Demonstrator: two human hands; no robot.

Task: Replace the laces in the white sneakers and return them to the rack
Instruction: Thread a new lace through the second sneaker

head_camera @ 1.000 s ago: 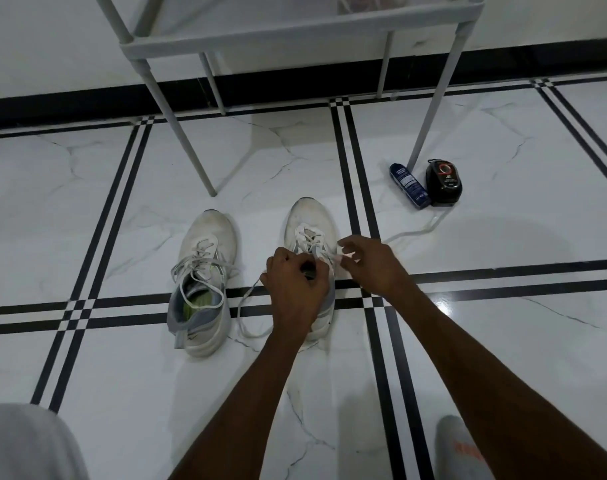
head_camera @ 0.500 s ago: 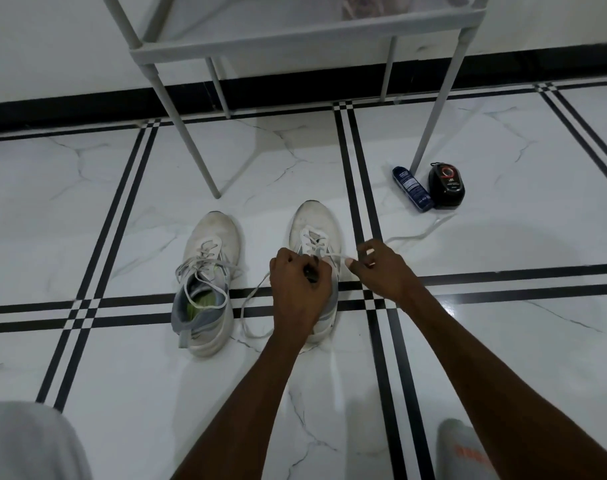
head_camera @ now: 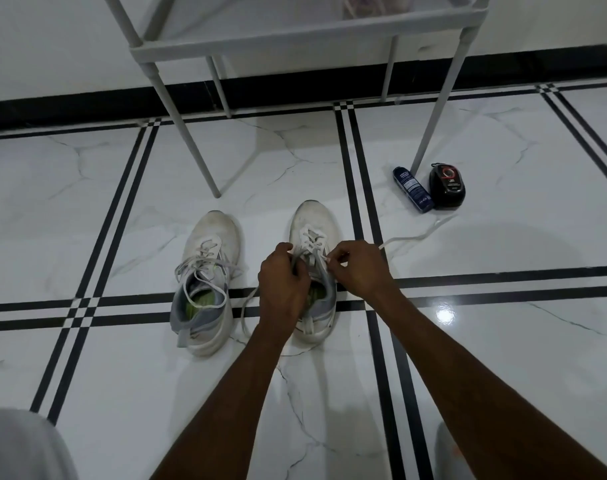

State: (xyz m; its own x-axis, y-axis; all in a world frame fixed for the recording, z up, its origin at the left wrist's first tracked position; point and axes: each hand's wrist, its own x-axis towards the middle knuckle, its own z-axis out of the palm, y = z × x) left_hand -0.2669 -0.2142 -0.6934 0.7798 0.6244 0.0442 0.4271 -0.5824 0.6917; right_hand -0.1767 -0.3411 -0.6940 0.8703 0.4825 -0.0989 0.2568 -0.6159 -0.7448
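A: Big stuff first?
B: Tiled floor point(head_camera: 87, 375), white with black lines. Rack point(head_camera: 305, 32) at 12 o'clock, legs on the floor.
A: Sneakers?
B: Left sneaker point(head_camera: 208, 282) at 9 o'clock of centre, laces loose, untouched. Right sneaker point(head_camera: 314, 271) dead centre, toe toward 12.
A: Hands?
B: Left hand point(head_camera: 283, 289) curled, gripping the lace point(head_camera: 413, 237) strand at the eyelets. Right hand point(head_camera: 359, 268) pinching the lace at the 3 o'clock side of the tongue; its tail trails toward 2 o'clock.
A: Small items?
B: Black tin point(head_camera: 446, 185) and blue tube point(head_camera: 413, 189), touching, by the rack leg at 2 o'clock.
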